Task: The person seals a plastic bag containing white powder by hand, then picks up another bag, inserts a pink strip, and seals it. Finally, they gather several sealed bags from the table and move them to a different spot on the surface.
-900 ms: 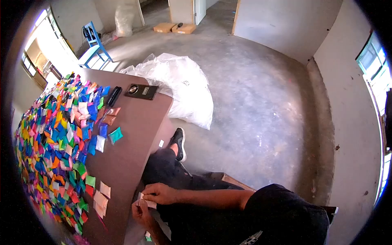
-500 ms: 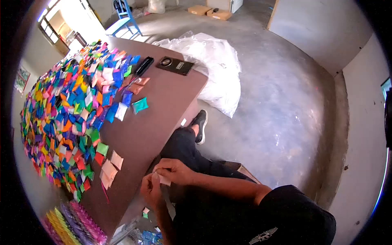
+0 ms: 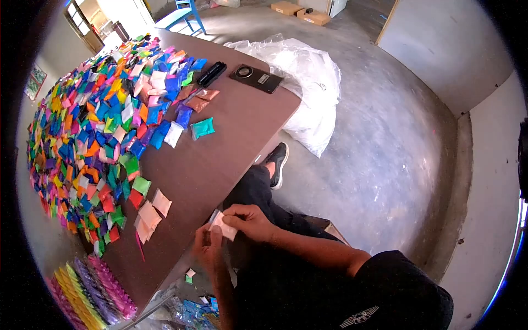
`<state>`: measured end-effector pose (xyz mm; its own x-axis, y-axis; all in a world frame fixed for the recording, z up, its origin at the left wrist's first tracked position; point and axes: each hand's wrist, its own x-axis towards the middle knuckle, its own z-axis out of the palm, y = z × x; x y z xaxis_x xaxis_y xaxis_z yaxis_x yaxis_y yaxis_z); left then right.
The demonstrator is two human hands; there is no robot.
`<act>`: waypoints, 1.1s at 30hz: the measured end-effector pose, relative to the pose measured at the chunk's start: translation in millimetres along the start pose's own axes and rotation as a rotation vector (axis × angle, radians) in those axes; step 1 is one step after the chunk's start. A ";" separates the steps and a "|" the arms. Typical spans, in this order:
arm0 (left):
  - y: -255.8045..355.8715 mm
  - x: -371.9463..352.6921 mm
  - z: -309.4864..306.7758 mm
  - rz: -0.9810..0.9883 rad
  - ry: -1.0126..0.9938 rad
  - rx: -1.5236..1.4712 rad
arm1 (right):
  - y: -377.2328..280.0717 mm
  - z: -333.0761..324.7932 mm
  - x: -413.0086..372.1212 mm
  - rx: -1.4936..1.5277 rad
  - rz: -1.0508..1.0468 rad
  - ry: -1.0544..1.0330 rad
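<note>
Between my two hands, just off the table's edge, is a small pale pink packet [image 3: 226,227]. My right hand [image 3: 250,221] pinches its upper right side with thumb and fingers. My left hand [image 3: 209,245] grips its left side, thumb pointing up. Several like pale pink packets [image 3: 147,219] lie on the brown table [image 3: 184,176] to the left of my hands. Beside them spreads a large heap of small colourful packets [image 3: 91,148]. A teal packet [image 3: 203,128] and a white packet [image 3: 173,134] lie at the near side of the heap.
A dark phone-like device [image 3: 256,77] and a black object [image 3: 212,74] lie at the table's far end. Rolled strips of coloured wrap [image 3: 96,286] are at lower left. A big white plastic bag [image 3: 308,93] stands on the floor beyond. A blue chair [image 3: 184,16] is at the back.
The pale pink packet has come up into clearer view between my hands, its flat face now showing. My view has shifted slightly, so the table sits a little further right.
</note>
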<state>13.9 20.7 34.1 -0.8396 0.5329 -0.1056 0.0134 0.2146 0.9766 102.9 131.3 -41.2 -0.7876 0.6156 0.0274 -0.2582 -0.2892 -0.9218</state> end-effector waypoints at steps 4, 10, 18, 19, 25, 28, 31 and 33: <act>-18.0 5.9 -4.4 -0.026 -0.140 -0.026 | 2.6 1.7 1.0 0.025 -0.047 0.078; -12.0 9.1 -4.4 0.092 -0.156 0.111 | -9.8 0.9 0.5 -0.075 0.057 -0.023; -0.9 -0.6 9.4 -0.001 -0.164 0.049 | -3.9 -5.7 -0.9 0.040 0.061 0.068; -4.4 1.5 7.6 0.011 -0.201 0.043 | -2.2 -6.3 -1.4 0.057 0.062 0.050; -11.3 4.6 -2.6 0.007 -0.220 0.092 | -10.8 -6.8 -1.6 -0.050 0.131 -0.015; -13.3 4.7 -3.8 -0.051 -0.230 0.049 | -8.9 -7.6 0.0 -0.020 0.085 -0.050; -11.4 4.4 -0.3 -0.098 -0.240 -0.037 | -1.4 -7.9 0.9 0.056 0.084 -0.012; -15.8 3.6 2.5 -0.115 -0.240 -0.076 | -6.1 -10.8 0.2 0.055 0.119 -0.010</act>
<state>12.0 21.3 17.7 -0.6801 0.6894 -0.2493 -0.1229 0.2280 0.9659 110.4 141.1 -39.7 -0.8199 0.5674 -0.0763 -0.1932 -0.3996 -0.8961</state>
